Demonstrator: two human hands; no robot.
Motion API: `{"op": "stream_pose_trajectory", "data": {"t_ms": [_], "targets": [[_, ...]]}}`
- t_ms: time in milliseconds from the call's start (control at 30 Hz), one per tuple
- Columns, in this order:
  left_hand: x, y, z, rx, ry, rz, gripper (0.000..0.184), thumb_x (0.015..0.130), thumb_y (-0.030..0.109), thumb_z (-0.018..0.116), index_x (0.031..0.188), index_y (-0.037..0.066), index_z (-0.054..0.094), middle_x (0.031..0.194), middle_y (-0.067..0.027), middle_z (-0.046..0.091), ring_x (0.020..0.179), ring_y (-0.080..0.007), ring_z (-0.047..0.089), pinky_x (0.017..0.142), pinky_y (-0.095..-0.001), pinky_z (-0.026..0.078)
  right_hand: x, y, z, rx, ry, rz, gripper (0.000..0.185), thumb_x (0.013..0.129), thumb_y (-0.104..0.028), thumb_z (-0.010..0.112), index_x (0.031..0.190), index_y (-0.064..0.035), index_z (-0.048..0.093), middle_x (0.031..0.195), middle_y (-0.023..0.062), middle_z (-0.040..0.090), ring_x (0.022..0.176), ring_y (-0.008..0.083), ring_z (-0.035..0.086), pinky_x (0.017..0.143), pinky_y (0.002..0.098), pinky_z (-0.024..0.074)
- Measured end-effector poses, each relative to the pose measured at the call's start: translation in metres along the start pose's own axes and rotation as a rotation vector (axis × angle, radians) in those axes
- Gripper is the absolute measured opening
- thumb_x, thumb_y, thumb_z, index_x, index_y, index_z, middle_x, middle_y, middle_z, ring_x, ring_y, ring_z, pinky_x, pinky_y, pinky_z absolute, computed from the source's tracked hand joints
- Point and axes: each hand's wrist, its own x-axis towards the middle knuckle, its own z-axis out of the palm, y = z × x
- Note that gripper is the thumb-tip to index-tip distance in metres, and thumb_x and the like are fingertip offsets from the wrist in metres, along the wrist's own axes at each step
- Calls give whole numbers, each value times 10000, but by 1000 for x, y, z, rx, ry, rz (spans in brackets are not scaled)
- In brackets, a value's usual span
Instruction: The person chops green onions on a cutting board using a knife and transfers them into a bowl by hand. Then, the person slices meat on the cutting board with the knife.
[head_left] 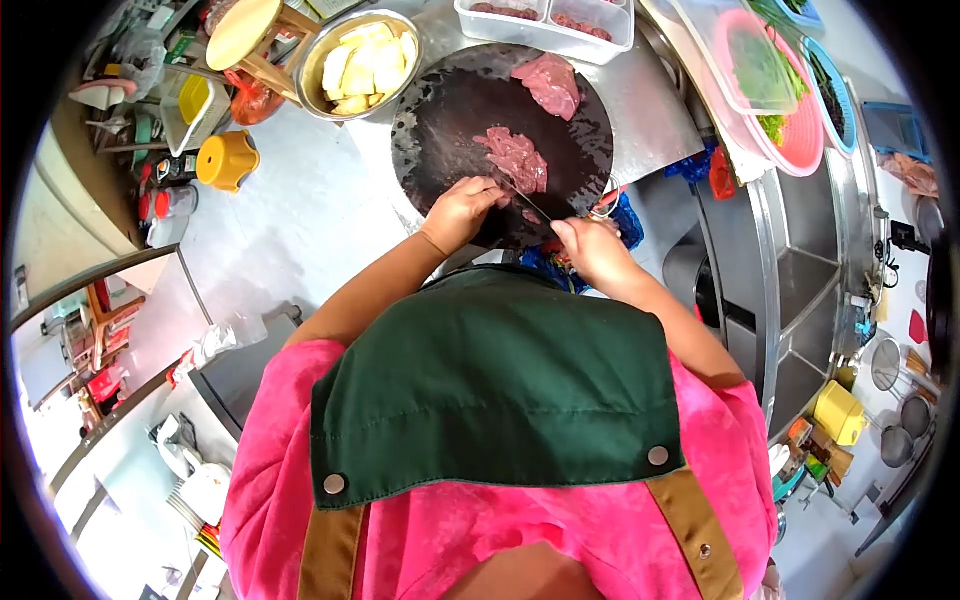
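A round dark cutting board (440, 130) carries a pile of sliced reddish meat (516, 155) near its middle and a larger piece of meat (550, 86) at its upper right. My right hand (597, 252) is closed round the handle of a knife (530, 205), whose thin blade points up and left to the lower edge of the sliced meat. My left hand (466, 208) rests on the board just left of the blade, fingers bent together near the meat; what lies under the fingertips is hidden. A small meat scrap (531, 216) lies beside the blade.
A metal bowl of pale yellow pieces (368, 65) stands beyond the board's left side. Behind the board is a clear divided container (590, 45) with dark red contents. Pink (800, 140) and blue baskets stand at right. A wooden stool (245, 35) and a yellow stool (227, 161) are at left.
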Motion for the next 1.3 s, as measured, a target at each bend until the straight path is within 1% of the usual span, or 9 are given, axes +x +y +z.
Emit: {"op": "stream_pose_trajectory", "data": {"t_ms": [200,267,400,600,767,1033,1133,1200,1300], "targets": [[5,-12,1,100,-130,-4,200,702,-23,569,887,34,620,900,-100,603,805,-282,578,728,-344,472,108,-5,49,89,233,-278,458,924,-358,385,808,22,613,785,230,615,753,383,598,714,436,461],[4,-9,2,46,-21,54,187,718,-19,580,892,34,624,913,-101,605,809,-292,580,732,-345,477,118,-21,17,312,18,-12,482,927,-370,375,808,30,617,721,229,611,628,362,608,656,420,477],[-3,0,3,19,69,-34,236,712,-33,606,931,55,626,941,-88,604,871,-262,591,786,-338,476,75,-15,-17,453,100,35,481,938,-373,401,737,33,565,509,129,521,434,228,556,510,352,458],[-4,-3,2,7,2,1,249,710,-43,603,937,56,625,941,-86,604,868,-262,596,769,-341,481,-2,6,-7,178,-49,91,412,938,-330,415,792,18,581,763,243,587,765,424,548,691,436,435],[-2,-10,5,-34,12,0,261,701,-51,595,938,54,624,912,-88,609,848,-265,594,758,-340,482,21,8,20,-14,57,-87,437,921,-355,372,844,11,598,832,237,599,841,410,562,744,466,435],[0,-2,4,-23,75,-6,192,696,-30,638,876,36,632,895,-94,613,831,-260,601,734,-329,500,89,-13,12,248,249,-147,442,928,-298,362,706,23,568,711,219,599,745,369,595,642,432,464],[-2,1,3,-68,100,-51,174,714,-21,641,872,50,639,920,-84,610,840,-252,603,738,-325,498,41,-3,0,433,64,51,481,941,-348,391,664,22,525,496,121,507,428,243,541,503,363,443],[-2,-1,2,-63,59,37,187,709,-22,641,877,59,639,908,-74,609,838,-241,604,742,-320,494,10,-5,-12,375,-33,124,445,946,-347,412,678,-8,518,504,62,496,416,159,516,455,314,420],[-1,0,-1,-11,4,28,202,700,-28,634,877,69,641,891,-66,608,825,-235,604,737,-317,490,-7,-1,-17,342,-119,216,449,945,-357,409,707,3,531,550,115,524,484,232,545,512,349,439]]}}
